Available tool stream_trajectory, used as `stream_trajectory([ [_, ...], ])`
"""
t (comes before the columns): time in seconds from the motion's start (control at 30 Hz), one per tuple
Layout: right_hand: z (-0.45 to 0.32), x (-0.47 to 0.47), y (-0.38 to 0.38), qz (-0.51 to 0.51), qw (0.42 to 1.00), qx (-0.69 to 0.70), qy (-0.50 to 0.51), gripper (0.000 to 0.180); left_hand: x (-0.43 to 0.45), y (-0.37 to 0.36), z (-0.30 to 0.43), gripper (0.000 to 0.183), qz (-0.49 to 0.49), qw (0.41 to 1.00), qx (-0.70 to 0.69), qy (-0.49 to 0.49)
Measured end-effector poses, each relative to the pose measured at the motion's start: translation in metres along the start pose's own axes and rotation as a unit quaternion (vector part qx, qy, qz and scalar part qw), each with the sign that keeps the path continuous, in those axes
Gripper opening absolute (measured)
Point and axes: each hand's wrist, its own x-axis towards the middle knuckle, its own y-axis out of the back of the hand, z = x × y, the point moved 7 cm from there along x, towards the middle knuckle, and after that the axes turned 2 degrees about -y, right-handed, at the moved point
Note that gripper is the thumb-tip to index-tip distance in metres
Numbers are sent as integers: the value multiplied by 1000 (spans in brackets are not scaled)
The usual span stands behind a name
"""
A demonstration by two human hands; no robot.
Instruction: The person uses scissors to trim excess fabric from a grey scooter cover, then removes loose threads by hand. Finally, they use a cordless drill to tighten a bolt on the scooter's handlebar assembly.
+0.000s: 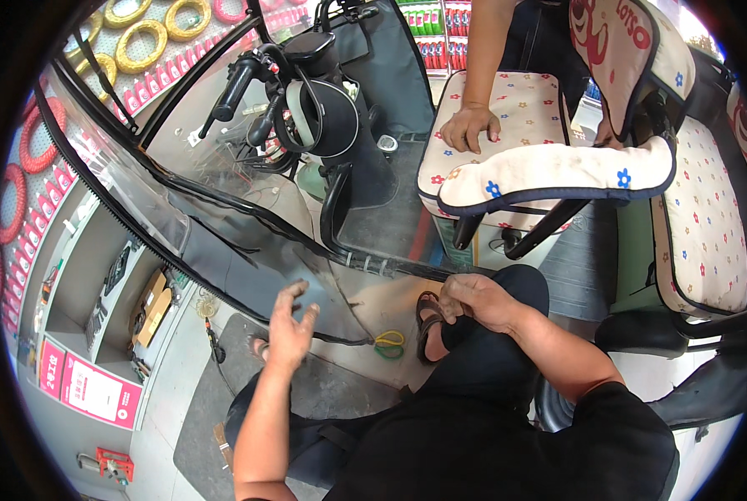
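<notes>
My left hand [293, 325] is raised before a grey plastic side panel [267, 275], its fingers apart and nothing in it. Over my knee, my right hand [476, 299] has its fingers curled; whether it holds something small cannot be told. Ahead stands an enclosed electric scooter or tricycle with a black handlebar grip [235, 87]. Its seat [505, 113] wears a flower-patterned cushion cover, and a padded armrest [561, 172] lies across it. Another person's hand [470, 127] presses on the seat.
A zippered clear plastic cover [116, 181] curves along the left. Shelves [79, 275] hold tools and a cardboard box [153, 309]. A cable with an orange-handled tool [212, 338] and a yellow-green loop [389, 344] lie on the floor. A rear seat [702, 219] is at right.
</notes>
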Motion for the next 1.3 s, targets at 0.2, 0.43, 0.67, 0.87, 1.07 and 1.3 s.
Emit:
stream_trajectory([
  [0.2,-5,-1,7,26,998,-10,-48,44,33,109,-135,53,-75,810,568,126],
  [0.43,41,33,10,14,993,-40,-109,30,57,99,-176,40,-189,855,418,241],
  [0.67,74,116,38,65,990,-103,-67,30,161,-58,-76,25,-162,955,248,-13],
  [0.87,61,121,41,14,996,-57,-64,27,236,-92,-21,23,-86,990,1,-115],
  [1.07,48,88,47,178,977,-116,35,43,308,-96,-114,16,-91,992,33,-77],
  [1.3,-18,-19,-4,266,927,-121,234,45,299,-11,-160,28,42,977,164,-131],
])
